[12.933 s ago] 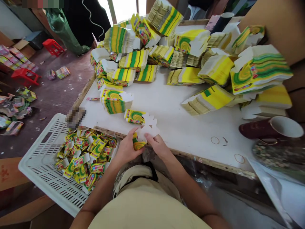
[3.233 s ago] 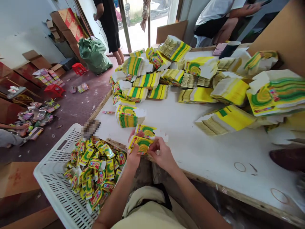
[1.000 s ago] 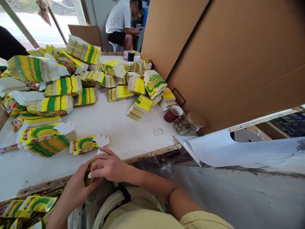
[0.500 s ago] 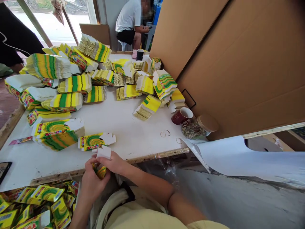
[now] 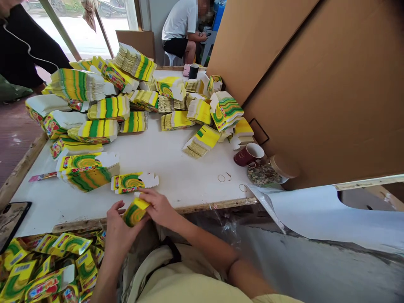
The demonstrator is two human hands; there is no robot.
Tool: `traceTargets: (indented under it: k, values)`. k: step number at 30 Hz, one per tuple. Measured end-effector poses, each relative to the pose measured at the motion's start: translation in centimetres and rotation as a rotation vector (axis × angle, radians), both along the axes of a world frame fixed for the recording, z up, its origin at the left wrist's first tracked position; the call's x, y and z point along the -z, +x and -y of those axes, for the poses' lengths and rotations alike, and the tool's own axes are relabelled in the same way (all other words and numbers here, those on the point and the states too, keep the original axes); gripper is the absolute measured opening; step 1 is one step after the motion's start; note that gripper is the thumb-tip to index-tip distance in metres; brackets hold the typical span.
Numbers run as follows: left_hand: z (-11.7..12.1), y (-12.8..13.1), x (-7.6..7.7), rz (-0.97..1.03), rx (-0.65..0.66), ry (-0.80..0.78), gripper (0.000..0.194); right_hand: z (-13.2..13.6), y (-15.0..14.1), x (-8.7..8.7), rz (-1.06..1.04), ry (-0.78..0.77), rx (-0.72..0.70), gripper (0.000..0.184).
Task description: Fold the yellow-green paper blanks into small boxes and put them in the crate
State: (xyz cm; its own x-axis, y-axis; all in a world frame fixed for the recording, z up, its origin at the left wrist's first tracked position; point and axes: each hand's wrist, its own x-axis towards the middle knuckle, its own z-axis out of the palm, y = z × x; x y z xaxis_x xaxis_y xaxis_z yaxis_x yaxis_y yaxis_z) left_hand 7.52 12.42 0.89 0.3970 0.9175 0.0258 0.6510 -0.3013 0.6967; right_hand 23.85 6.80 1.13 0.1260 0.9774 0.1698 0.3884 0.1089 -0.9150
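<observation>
Between my hands, just off the table's front edge, is a small yellow and green cardboard box [image 5: 135, 213]. My left hand [image 5: 121, 225] wraps its near left side, with the thumb beneath. The fingers of my right hand [image 5: 159, 208] close on its upper right end, by the top flap. Just beyond, a flattened carton [image 5: 135, 182] of the same print lies on the white table [image 5: 167, 172], white flaps pointing right. To its left rests a thick stack of flat cartons [image 5: 90, 170].
Many bundles of flat cartons [image 5: 109, 107] cover the table's far side. A maroon mug [image 5: 244, 155] and a lidded glass jar [image 5: 265, 173] stand at right by a cardboard sheet [image 5: 299, 92]. Finished-looking boxes [image 5: 47, 269] fill the lower left beside a phone [image 5: 12, 221]. A person [image 5: 181, 27] sits behind.
The box in my hands has turned so its printed face shows, and its white flap is no longer raised. The whole view has shifted slightly, moving things rightward.
</observation>
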Motion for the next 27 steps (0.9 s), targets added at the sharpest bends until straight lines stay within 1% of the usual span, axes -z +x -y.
traceTargets:
  k: [1, 3, 5, 6, 7, 10, 12, 16, 19, 21, 23, 27]
  values:
    - [0.0, -0.2, -0.3, -0.028, -0.015, 0.011, 0.073, -0.1, 0.2, 0.2, -0.005, 0.015, 0.005, 0.043]
    - [-0.1, -0.6, -0.9, -0.051, -0.013, 0.042, 0.063, 0.0, 0.3, 0.4, 0.033, 0.038, -0.089, 0.044]
    - [-0.1, -0.9, -1.3, -0.063, -0.012, 0.108, 0.059, 0.2, 0.3, 0.4, 0.095, 0.050, -0.201, 0.039]
    - [-0.1, -1.0, -1.4, -0.072, -0.001, 0.138, 0.059, 0.4, 0.3, 0.4, 0.112, 0.052, -0.221, 0.035]
    - [-0.1, -1.1, -1.5, -0.082, 0.027, 0.146, 0.059, 0.5, 0.4, 0.4, 0.116, 0.050, -0.220, 0.031]
    - [-0.1, -1.2, -1.6, -0.111, 0.167, 0.095, 0.063, 0.6, 1.1, 0.3, 0.084, 0.040, -0.197, 0.020]
    - [-0.1, -1.2, -1.8, -0.148, 0.241, 0.079, 0.064, 0.7, 1.7, 0.1, 0.087, 0.041, -0.218, 0.017]
    - [-0.3, -1.2, -2.4, -0.164, 0.273, 0.097, 0.051, 1.2, 2.5, -0.5, 0.098, 0.063, -0.242, 0.021]
    - [-0.7, -1.3, -2.9, -0.125, 0.313, 0.052, 0.051, 1.6, 3.2, -0.5, 0.069, 0.065, -0.281, 0.021]
    - [-1.0, -1.3, -3.1, -0.117, 0.339, 0.048, 0.053, 1.5, 3.4, -0.3, 0.050, 0.063, -0.316, 0.021]
    - [-1.0, -1.1, -3.4, -0.126, 0.340, 0.097, 0.053, 1.3, 3.3, 0.1, 0.041, 0.071, -0.295, 0.022]
    - [-0.8, -0.4, -3.7, -0.131, 0.297, 0.201, 0.051, 0.8, 2.1, 0.8, 0.031, 0.138, -0.157, 0.023]
